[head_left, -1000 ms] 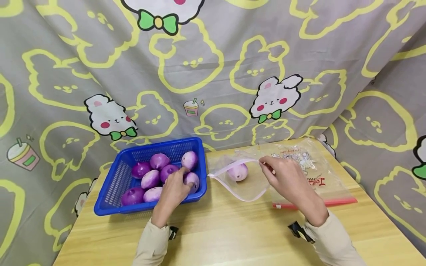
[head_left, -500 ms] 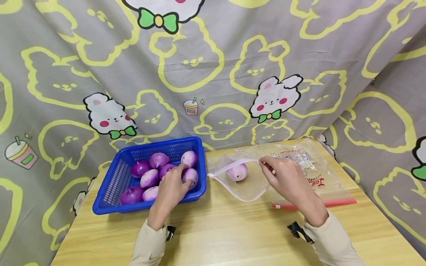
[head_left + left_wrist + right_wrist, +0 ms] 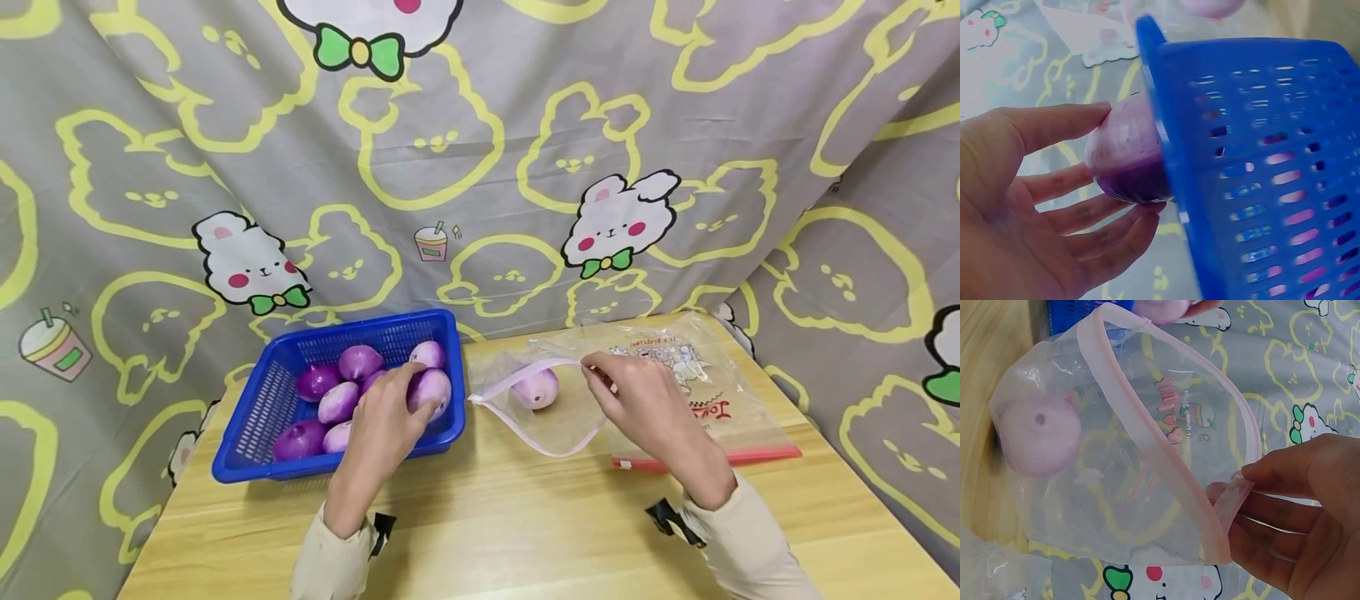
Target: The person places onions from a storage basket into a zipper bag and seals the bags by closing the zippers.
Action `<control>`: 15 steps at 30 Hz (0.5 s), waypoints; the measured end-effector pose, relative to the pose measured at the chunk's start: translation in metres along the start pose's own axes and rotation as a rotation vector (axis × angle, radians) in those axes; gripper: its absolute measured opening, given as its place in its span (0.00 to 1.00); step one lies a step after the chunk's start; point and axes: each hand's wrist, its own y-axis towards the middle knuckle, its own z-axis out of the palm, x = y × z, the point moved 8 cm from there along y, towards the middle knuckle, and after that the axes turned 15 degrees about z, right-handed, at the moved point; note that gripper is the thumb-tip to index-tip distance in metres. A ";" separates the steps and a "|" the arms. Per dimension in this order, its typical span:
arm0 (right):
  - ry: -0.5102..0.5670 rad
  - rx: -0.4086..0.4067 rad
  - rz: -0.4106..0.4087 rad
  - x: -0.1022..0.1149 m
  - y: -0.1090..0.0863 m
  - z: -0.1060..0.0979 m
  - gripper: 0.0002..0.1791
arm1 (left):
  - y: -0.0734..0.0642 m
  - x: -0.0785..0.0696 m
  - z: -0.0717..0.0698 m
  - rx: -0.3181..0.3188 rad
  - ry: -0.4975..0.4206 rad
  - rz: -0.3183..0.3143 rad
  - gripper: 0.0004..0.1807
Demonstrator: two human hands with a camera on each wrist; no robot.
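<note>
My left hand (image 3: 386, 417) grips a pale purple onion (image 3: 431, 393) at the right end of the blue basket (image 3: 255, 358). In the left wrist view the thumb and fingertips hold that onion (image 3: 1125, 147) from its sides, and it rises past the basket rim (image 3: 1154, 94). Several other purple onions (image 3: 300, 440) lie in the basket, some partly behind the hand. My right hand (image 3: 648, 400) pinches the corner of a clear zip bag (image 3: 558, 437) by its pink-edged mouth, which gapes wide. One onion (image 3: 1041, 434) sits inside the bag.
A second clear bag (image 3: 720, 392) with a red zip strip (image 3: 750, 455) lies flat on the wooden table (image 3: 517, 533), right of the pink-edged bag. A patterned grey curtain (image 3: 510, 192) hangs along the table's back edge and right side.
My left hand has closed on the onion at the basket's right end and lifted it a little. The right hand still holds the bag's corner in the same place.
</note>
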 end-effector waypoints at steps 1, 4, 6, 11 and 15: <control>-0.001 -0.001 0.000 0.000 0.000 0.000 0.03 | 0.000 -0.002 -0.002 -0.008 -0.001 0.005 0.24; 0.000 0.002 0.005 -0.001 0.000 0.001 0.03 | 0.000 -0.009 -0.008 -0.026 -0.007 0.022 0.24; 0.001 0.007 0.011 -0.002 0.000 0.001 0.03 | 0.001 -0.015 -0.011 -0.037 -0.016 0.039 0.25; 0.002 0.015 0.022 -0.003 0.001 0.002 0.03 | 0.001 -0.028 -0.019 -0.066 -0.024 0.090 0.26; 0.000 0.016 0.016 -0.003 0.001 0.002 0.03 | 0.001 -0.039 -0.026 -0.108 -0.026 0.140 0.27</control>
